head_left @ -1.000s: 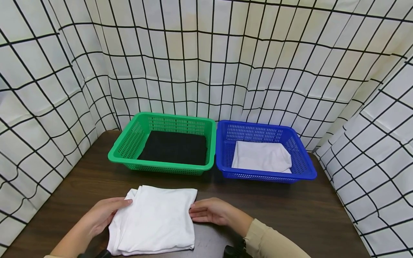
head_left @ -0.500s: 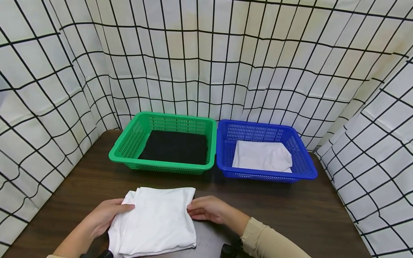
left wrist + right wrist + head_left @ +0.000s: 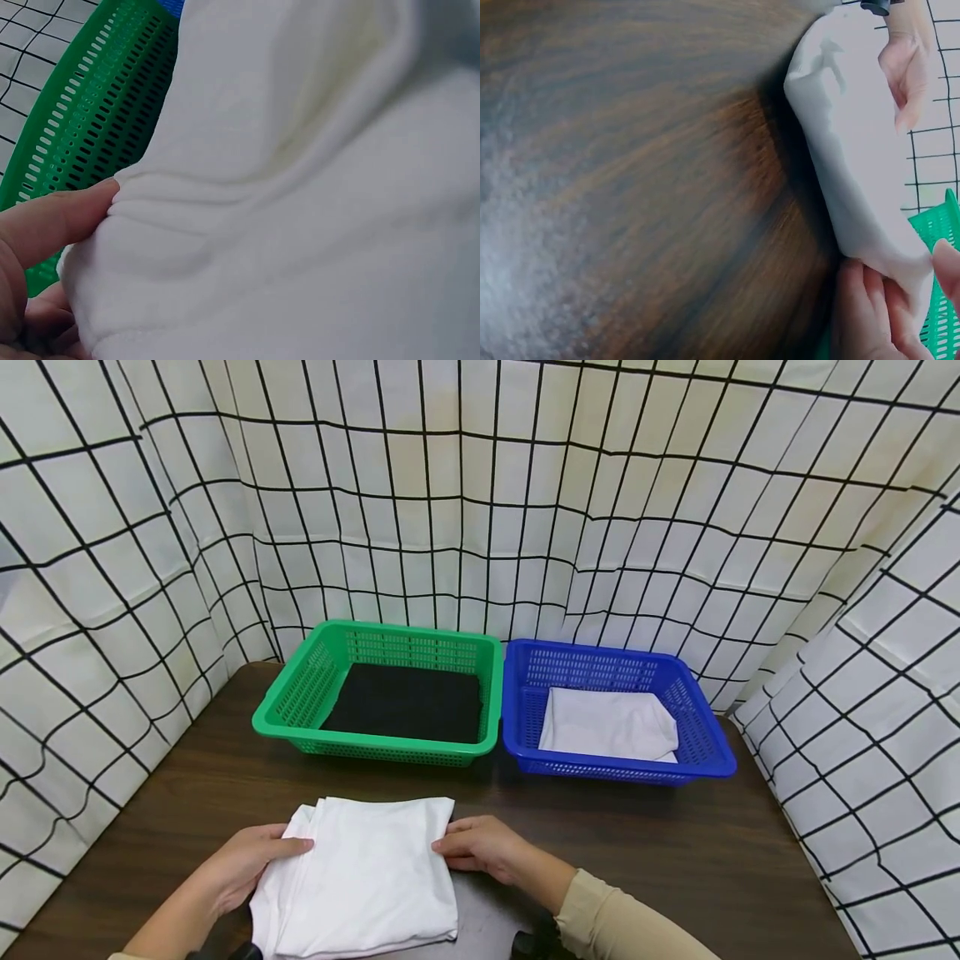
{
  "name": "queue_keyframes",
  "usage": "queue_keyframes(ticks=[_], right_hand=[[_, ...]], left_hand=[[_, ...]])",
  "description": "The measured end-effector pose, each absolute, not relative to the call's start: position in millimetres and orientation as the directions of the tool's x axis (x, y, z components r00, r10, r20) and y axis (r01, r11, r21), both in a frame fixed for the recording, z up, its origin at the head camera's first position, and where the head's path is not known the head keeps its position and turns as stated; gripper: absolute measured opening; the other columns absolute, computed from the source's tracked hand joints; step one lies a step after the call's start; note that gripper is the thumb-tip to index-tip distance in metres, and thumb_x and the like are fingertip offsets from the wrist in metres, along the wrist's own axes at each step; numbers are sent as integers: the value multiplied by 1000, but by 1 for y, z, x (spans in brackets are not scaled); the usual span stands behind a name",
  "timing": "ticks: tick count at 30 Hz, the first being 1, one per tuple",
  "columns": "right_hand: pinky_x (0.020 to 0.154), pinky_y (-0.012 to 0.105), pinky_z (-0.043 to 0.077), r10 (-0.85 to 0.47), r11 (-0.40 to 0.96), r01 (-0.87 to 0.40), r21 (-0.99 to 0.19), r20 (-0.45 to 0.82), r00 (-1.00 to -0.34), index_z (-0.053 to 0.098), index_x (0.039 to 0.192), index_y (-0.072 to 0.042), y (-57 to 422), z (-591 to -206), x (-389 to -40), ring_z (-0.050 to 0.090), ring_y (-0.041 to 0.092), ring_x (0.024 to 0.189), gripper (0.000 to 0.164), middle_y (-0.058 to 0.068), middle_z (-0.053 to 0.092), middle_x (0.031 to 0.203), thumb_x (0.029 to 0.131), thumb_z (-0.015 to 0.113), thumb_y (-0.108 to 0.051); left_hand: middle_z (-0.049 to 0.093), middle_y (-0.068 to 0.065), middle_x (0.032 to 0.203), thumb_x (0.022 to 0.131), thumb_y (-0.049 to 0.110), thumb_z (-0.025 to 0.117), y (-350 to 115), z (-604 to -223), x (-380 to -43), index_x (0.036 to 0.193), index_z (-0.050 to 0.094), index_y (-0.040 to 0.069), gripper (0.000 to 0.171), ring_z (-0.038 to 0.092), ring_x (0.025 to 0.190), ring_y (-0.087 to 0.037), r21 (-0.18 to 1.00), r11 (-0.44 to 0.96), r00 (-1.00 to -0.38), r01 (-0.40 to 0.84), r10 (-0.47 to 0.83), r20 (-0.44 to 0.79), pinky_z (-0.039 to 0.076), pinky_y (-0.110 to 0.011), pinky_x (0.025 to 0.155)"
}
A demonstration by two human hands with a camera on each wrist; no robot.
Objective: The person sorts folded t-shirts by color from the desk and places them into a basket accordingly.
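Note:
A folded white garment (image 3: 367, 877) lies in several layers at the front of the brown table, its folded edges stacked along the left side. My left hand (image 3: 247, 864) pinches its left edge, thumb on top and fingers underneath. In the left wrist view the cloth (image 3: 247, 210) puckers into creases at that thumb. On the opposite edge my right hand (image 3: 480, 847) grips the garment, thumb above. The right wrist view has the right-hand fingers (image 3: 866, 300) tucked under the cloth (image 3: 855, 150), which shows as a thick side edge over the wood.
Behind the garment stands a green basket (image 3: 375, 746) with folded black cloth (image 3: 408, 703) inside. To its right is a blue basket (image 3: 622, 770) holding folded white cloth (image 3: 609, 724). White sheeting behind black wire grid (image 3: 487, 497) walls the table at the back and sides.
The right hand has moved slightly left and its thumb now lies over the garment's right edge. The left thumb reaches a little farther onto the cloth. The garment's far edge has shifted slightly nearer.

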State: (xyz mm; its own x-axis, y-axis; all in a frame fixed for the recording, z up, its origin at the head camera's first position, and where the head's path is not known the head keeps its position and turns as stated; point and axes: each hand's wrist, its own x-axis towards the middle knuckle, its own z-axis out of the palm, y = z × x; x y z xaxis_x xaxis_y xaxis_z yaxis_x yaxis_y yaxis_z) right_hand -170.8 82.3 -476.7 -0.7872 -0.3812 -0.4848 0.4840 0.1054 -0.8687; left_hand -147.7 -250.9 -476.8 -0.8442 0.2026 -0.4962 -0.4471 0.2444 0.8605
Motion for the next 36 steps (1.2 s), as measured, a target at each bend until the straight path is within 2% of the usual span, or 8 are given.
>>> queue_keyframes(ticks=[10,17,22,26,36], right_hand=[[80,32,62,-316,182,454,-872,-489,-813,73,105,7,76,-478,-168,67,9,78,22,1,72,83,85,73,-3],[79,36,63,-308,135,492,-860,-508,-804,71,106,8,80,-487,-170,69,12,77,22,5,74,85,86,71,0],[80,36,62,-336,109,521,-846,-525,-782,70,109,7,85,-491,-172,71,13,78,23,6,75,88,87,70,-1],[81,36,62,-350,98,530,-843,-528,-774,70,109,7,86,-491,-173,71,13,79,23,7,75,89,88,69,-2],[83,36,62,-364,87,541,-836,-532,-764,69,113,7,88,-491,-172,72,14,82,25,12,76,97,91,67,-4]], left_hand=[[72,-5,104,94,20,66,-247,-477,-149,136,41,-22,64,69,91,-18,846,232,-846,-480,133,-516,61,-39,81],[68,-20,118,93,23,70,-248,-476,-151,135,46,-19,64,68,96,-21,828,303,-841,-471,127,-525,60,-41,84],[71,-8,106,93,27,70,-254,-476,-151,130,53,-16,58,68,91,-18,819,340,-830,-463,157,-535,60,-39,80],[72,-2,97,95,28,67,-259,-477,-150,129,53,-17,57,69,88,-16,825,339,-814,-452,222,-537,61,-38,78],[72,-1,101,96,28,65,-262,-476,-148,130,50,-19,60,69,90,-16,816,370,-807,-445,231,-544,61,-36,80]])
